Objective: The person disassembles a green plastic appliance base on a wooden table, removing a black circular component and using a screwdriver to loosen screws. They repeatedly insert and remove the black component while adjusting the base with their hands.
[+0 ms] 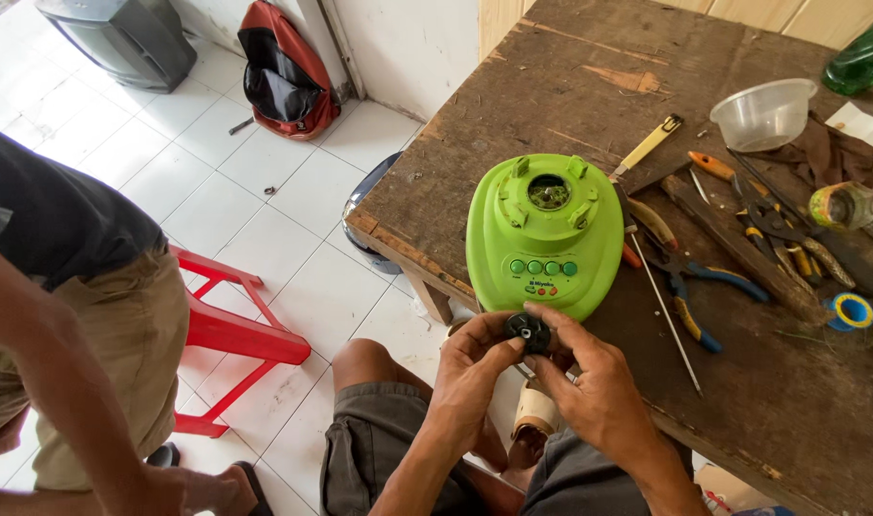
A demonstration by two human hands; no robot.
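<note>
A lime-green blender base [544,234] sits near the front edge of a worn wooden table [570,86], its round drive socket facing up and a row of green buttons toward me. Just in front of it, both my hands hold a small black round coupling part [528,332]. My left hand [470,382] grips it from the left with thumb and fingers. My right hand [589,377] pinches it from the right. My knees in grey shorts are below.
Right of the blender lie pliers [690,287], screwdrivers, a thin metal rod [668,325], a yellow utility knife [649,143], tape rolls and a clear plastic bowl [763,115]. Another person stands at the left beside a red plastic stool [231,330]. A red bag [284,72] lies on the tiled floor.
</note>
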